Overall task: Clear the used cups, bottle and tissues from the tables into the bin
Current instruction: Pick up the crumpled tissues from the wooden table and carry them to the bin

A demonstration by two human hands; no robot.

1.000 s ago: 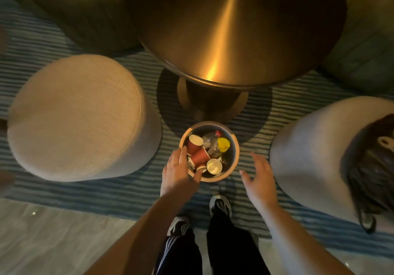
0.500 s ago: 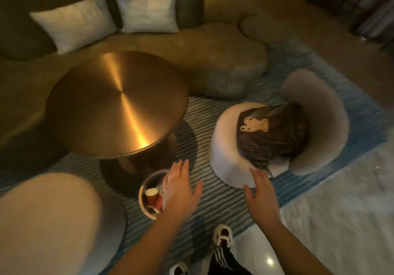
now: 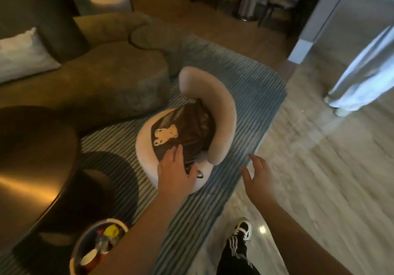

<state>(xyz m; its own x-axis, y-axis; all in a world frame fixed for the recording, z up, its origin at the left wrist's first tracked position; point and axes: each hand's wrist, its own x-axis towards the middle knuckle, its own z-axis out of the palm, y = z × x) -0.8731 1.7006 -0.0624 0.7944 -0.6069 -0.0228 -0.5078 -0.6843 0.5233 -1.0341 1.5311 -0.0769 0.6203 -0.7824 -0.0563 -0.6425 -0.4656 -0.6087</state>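
The bin (image 3: 76, 251) stands on the striped rug (image 3: 191, 217) at the lower left of the view, close under the overhanging edge of the round metal table (image 3: 32, 178); the left forearm crosses in front of its right rim. Inside it a red cup (image 3: 90, 261) with a pale inside, a clear bottle (image 3: 102, 242) and a yellow item (image 3: 112, 231) are visible; tissues cannot be made out. The left hand (image 3: 173, 168) is extended forward, fingers straight and slightly spread, holding nothing; whether it touches the brown bag (image 3: 187, 134) behind it cannot be told. The right hand (image 3: 257, 176) is likewise empty, fingers straight and spread, held over the rug's right edge. The two hands are well apart. The bag, printed with a pale bear figure, lies on the seat of a low round chair (image 3: 221, 112) with a curved backrest, which stands on the rug between the table and the rug's right border. A large sofa (image 3: 110, 82) with a white cushion (image 3: 23, 57) lies beyond the table and the chair. Right of the rug's edge the pale polished floor (image 3: 319, 178) opens wide, with only a second person's legs in light trousers (image 3: 362, 72) at its far right. One foot in a black shoe (image 3: 242, 231) with white stripes is set on this floor just beside the rug's edge.
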